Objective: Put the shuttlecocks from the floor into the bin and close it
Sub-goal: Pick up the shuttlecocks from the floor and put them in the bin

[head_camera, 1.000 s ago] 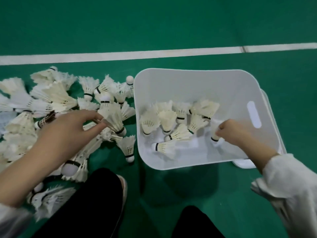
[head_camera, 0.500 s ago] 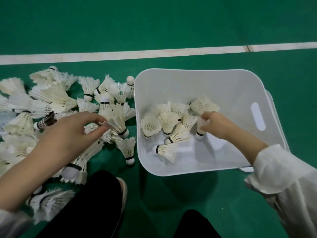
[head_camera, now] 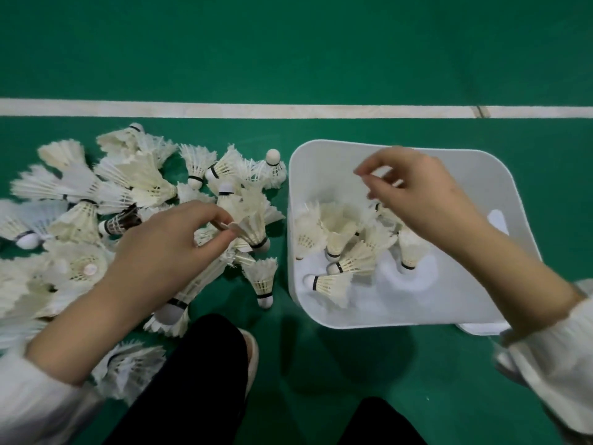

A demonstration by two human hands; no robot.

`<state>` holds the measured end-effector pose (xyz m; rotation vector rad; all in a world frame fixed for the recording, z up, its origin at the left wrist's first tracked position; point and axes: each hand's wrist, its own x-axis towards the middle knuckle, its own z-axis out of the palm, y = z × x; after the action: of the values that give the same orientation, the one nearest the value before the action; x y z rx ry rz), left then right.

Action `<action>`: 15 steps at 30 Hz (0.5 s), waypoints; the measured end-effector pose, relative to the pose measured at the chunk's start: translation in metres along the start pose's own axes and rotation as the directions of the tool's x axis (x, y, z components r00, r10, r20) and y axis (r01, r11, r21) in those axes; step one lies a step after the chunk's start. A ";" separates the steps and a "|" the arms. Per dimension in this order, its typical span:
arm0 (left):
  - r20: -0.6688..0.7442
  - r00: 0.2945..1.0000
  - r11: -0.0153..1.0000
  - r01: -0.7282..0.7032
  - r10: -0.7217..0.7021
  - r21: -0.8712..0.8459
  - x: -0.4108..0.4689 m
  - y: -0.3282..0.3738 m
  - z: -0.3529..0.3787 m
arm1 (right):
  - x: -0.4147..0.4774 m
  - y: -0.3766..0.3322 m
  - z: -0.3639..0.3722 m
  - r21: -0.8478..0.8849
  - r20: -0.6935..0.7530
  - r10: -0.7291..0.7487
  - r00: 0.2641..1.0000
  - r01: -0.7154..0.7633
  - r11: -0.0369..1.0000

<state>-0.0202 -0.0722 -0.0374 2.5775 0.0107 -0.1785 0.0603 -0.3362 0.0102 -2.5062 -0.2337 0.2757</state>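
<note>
Left hand (head_camera: 167,248) pinches a shuttlecock (head_camera: 253,226) by one feather tip; it could slip. Right hand (head_camera: 420,191) hangs loosely open, empty, over the bin (head_camera: 449,303).

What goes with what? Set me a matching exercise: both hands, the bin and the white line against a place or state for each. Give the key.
Column A
1. left hand
2. right hand
3. bin
4. white line

Column B
a. open-topped, partly filled
b. crossing the floor beyond the pile
c. pinching a shuttlecock by its feathers
d. fingers apart, empty, above the bin

Pairs: 1-c, 2-d, 3-a, 4-b
</note>
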 end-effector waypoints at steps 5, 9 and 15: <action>-0.027 0.998 0.998 -0.060 0.060 0.005 0.003 0.008 -0.009 | 0.002 -0.063 0.047 -0.003 0.332 -0.390 0.859 0.414 0.910; -0.083 0.995 0.993 -0.069 0.061 -0.099 0.003 0.012 -0.014 | 0.013 -0.065 0.071 -0.110 0.276 -0.419 0.865 0.462 0.880; -0.121 0.989 0.918 0.032 -0.087 -0.396 0.001 0.007 -0.025 | 0.020 -0.032 -0.002 0.183 -0.167 -0.102 0.981 0.132 0.974</action>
<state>-0.0157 -0.0652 -0.0131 2.1819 0.1604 -0.0171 0.0769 -0.3070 0.0281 -2.2973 -0.2760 0.0494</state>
